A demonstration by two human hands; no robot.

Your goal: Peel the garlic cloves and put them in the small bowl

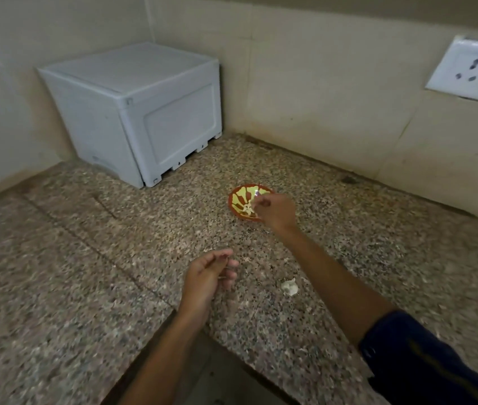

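A small red and yellow patterned bowl point(239, 197) sits on the speckled granite counter, with pale peeled garlic cloves point(248, 208) inside. My right hand point(275, 210) hovers over the bowl's right side, fingers curled down toward the cloves; whether it holds one is hidden. My left hand point(210, 273) is nearer me over the counter, fingers loosely curled, and seems to pinch a thin scrap of peel. A white garlic piece point(289, 287) lies on the counter between my arms.
A white plastic box point(141, 112) stands in the back corner against the tiled wall. A wall socket point(471, 71) is at the upper right. The counter's inner corner edge point(173, 323) drops off just below my left wrist. Small peel scraps point(246, 259) lie near the left hand.
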